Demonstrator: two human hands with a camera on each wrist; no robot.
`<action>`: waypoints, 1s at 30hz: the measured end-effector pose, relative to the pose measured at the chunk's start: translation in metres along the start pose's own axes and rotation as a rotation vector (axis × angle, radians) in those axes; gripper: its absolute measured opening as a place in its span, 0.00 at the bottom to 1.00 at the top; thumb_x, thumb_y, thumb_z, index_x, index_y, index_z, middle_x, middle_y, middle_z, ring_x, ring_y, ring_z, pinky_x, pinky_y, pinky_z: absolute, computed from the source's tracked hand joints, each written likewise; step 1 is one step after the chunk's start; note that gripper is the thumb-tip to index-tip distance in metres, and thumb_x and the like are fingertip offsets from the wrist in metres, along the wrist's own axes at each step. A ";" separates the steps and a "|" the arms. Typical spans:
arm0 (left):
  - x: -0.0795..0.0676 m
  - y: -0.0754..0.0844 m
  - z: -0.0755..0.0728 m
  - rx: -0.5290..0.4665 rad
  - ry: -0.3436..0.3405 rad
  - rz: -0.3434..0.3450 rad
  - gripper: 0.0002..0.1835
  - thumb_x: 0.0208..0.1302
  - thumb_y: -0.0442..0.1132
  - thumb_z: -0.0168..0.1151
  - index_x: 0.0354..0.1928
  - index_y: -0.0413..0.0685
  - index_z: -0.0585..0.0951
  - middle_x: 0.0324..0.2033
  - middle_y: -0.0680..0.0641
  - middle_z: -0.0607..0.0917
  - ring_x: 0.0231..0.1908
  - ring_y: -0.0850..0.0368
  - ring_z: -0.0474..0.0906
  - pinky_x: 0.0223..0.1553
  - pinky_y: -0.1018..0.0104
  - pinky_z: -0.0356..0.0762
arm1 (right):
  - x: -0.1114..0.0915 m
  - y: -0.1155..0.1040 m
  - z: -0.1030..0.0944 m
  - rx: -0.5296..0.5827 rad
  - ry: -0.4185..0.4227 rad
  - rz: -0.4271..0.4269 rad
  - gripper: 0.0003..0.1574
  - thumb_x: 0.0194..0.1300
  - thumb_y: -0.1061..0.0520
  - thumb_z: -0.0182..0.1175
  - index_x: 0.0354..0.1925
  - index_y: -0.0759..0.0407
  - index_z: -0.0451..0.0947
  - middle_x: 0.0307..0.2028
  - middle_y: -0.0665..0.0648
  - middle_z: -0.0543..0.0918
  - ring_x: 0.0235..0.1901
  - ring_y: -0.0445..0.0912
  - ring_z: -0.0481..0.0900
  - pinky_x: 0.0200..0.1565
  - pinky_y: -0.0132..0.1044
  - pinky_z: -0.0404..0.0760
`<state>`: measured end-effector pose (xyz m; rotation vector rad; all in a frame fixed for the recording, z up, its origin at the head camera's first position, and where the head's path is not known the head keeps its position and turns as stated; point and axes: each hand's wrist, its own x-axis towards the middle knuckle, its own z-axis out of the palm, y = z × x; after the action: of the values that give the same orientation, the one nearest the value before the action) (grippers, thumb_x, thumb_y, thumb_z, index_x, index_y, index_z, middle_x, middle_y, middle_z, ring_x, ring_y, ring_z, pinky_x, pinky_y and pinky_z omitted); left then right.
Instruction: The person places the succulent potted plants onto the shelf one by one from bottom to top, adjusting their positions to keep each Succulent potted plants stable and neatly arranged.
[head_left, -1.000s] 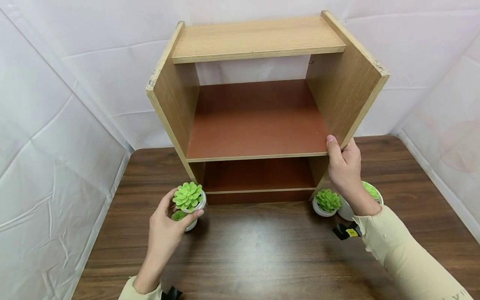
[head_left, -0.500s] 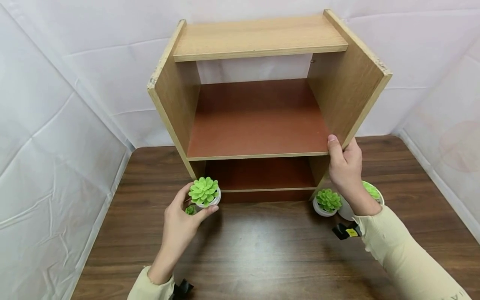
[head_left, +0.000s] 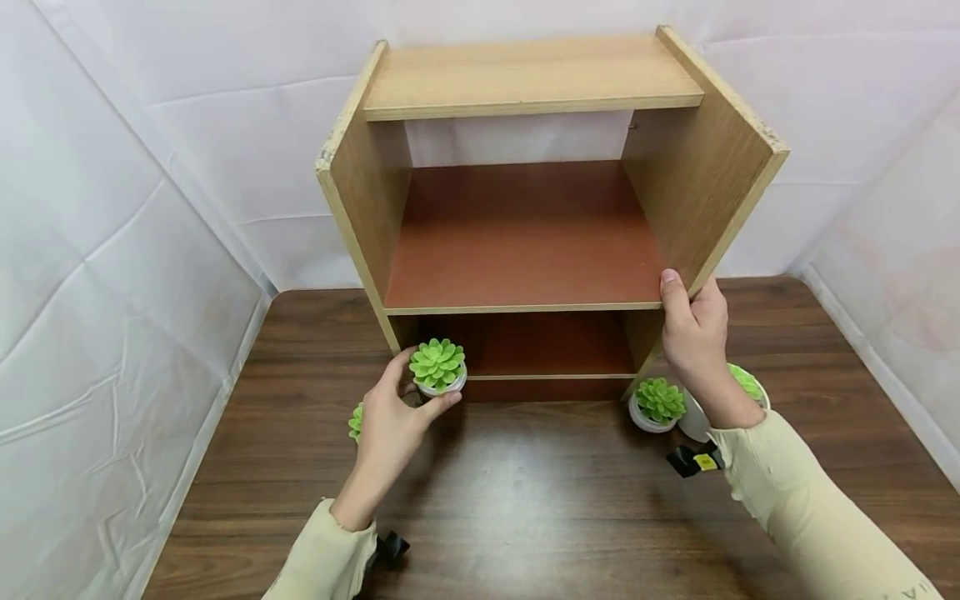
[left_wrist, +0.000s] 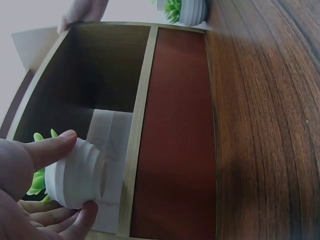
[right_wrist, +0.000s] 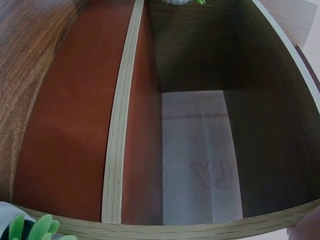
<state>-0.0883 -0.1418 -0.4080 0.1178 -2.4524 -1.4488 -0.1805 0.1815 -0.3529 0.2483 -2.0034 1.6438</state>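
Left hand, head view: A small bright-green artificial succulent in a round white pot (head_left: 438,364) was held by the left hand (head_left: 390,421) before the left end of the lower compartment. It was gripped around the pot, probably so that the leaves would not be crushed.
Right hand, head view: The right side panel of a light wood-grain shelf unit with red-brown boards (head_left: 525,242) was gripped at its front edge by the right hand (head_left: 696,329). The thumb was laid on the inner side and the fingers outside, apparently so that the unit could be steadied.
Table, head view: The unit was stood upright on the dark brown wood-grain table (head_left: 517,508). A second green succulent (head_left: 356,422) was mostly hidden behind the left hand. A third succulent in a white pot (head_left: 657,405) was placed just beside the unit's right foot, and a large white round container with green leaves (head_left: 694,421) was partly covered by the right forearm; its tilt could not be told. They were perhaps kept at the flanks for easy reach.
White pot, left wrist view: The fingers were narrowed to the pot's width, its base left uncovered and apart from the lower board's edge.
Lower compartment, right wrist view: Only a bit of the right hand was shown, so its grip could not be judged there.
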 end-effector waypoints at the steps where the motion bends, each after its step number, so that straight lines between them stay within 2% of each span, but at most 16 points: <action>1: 0.001 0.000 0.002 -0.005 -0.003 0.006 0.43 0.44 0.41 0.82 0.65 0.46 0.72 0.47 0.43 0.85 0.44 0.51 0.83 0.44 0.53 0.78 | 0.000 0.000 0.000 0.000 0.002 0.001 0.18 0.75 0.54 0.50 0.49 0.70 0.73 0.33 0.48 0.81 0.35 0.41 0.80 0.40 0.32 0.75; 10: 0.006 -0.002 0.016 0.013 -0.005 0.028 0.43 0.46 0.42 0.81 0.65 0.45 0.72 0.49 0.42 0.84 0.49 0.52 0.81 0.48 0.52 0.76 | -0.002 0.001 -0.002 -0.009 0.010 0.017 0.21 0.75 0.54 0.50 0.51 0.73 0.72 0.33 0.44 0.82 0.35 0.40 0.80 0.40 0.31 0.76; 17: 0.010 -0.006 0.021 0.036 0.014 0.050 0.43 0.48 0.42 0.80 0.67 0.45 0.70 0.53 0.41 0.82 0.53 0.53 0.78 0.49 0.54 0.77 | -0.001 0.001 -0.002 -0.010 0.008 0.002 0.19 0.75 0.54 0.49 0.51 0.70 0.73 0.33 0.47 0.82 0.36 0.41 0.81 0.40 0.31 0.76; 21: 0.013 -0.005 0.022 0.085 0.039 0.073 0.44 0.48 0.43 0.80 0.68 0.46 0.69 0.50 0.42 0.84 0.48 0.52 0.81 0.45 0.53 0.77 | 0.000 0.002 -0.003 -0.017 0.004 -0.007 0.20 0.76 0.53 0.49 0.52 0.69 0.73 0.34 0.48 0.82 0.37 0.41 0.81 0.41 0.31 0.76; 26: 0.016 -0.003 0.023 0.145 0.040 0.091 0.46 0.49 0.46 0.79 0.70 0.49 0.68 0.49 0.45 0.85 0.39 0.52 0.83 0.39 0.52 0.78 | 0.000 0.003 -0.002 -0.013 0.000 0.002 0.20 0.76 0.52 0.49 0.52 0.68 0.73 0.35 0.49 0.82 0.37 0.41 0.81 0.41 0.31 0.76; 30: 0.019 -0.004 0.025 0.152 0.032 0.086 0.46 0.50 0.47 0.79 0.71 0.50 0.66 0.45 0.45 0.85 0.33 0.55 0.83 0.34 0.55 0.79 | 0.000 0.003 -0.001 -0.006 -0.008 0.012 0.21 0.76 0.51 0.49 0.53 0.68 0.73 0.36 0.51 0.82 0.38 0.41 0.81 0.41 0.31 0.76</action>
<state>-0.1144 -0.1269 -0.4186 0.0659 -2.5069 -1.2150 -0.1812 0.1834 -0.3552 0.2409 -2.0194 1.6462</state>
